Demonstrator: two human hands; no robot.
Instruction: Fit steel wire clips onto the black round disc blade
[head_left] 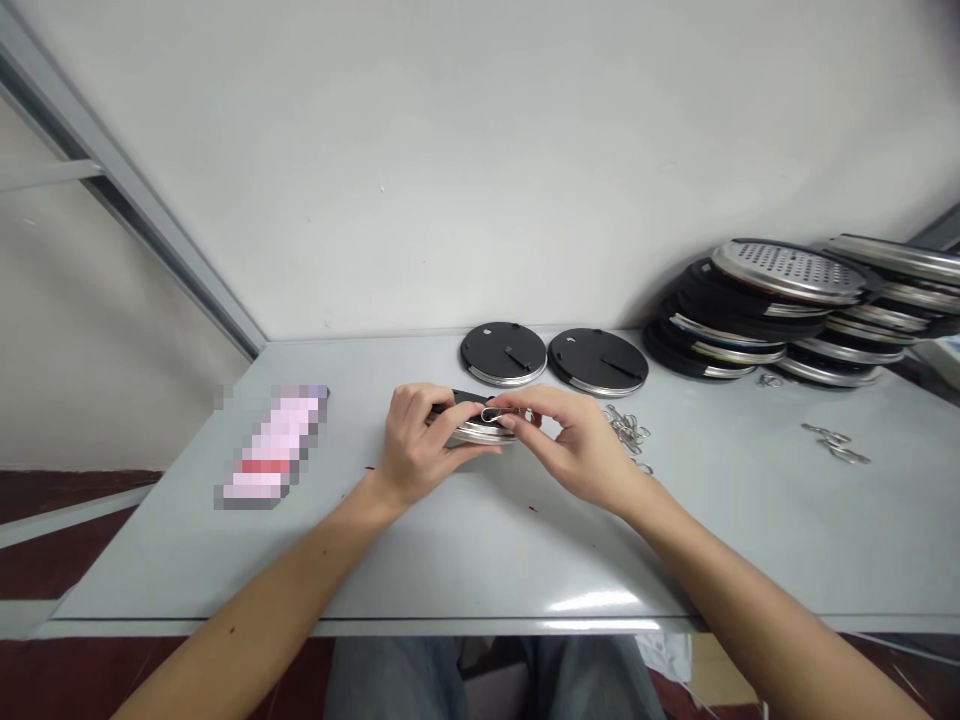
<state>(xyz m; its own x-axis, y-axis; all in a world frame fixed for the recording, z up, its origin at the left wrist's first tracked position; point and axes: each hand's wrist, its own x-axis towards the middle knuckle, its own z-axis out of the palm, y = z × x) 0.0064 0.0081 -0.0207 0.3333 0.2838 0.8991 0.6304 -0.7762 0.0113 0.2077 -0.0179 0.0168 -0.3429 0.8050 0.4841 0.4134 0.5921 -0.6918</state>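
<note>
Gripping a round disc (480, 430), left hand (416, 445) closed on it, right hand (577, 440) pinching a wire clip (496, 412).

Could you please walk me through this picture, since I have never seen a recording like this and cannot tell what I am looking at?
There is no machine here: a person wears a camera on the head, so you look down at their own two bare hands over a grey table. The left hand steadies a round black disc with a metal rim. The right hand pinches a small wire clip against its top. Behind lie two more black discs, a stack of discs at the far right, and loose metal clips. A blurred pink object lies on the left.
</note>
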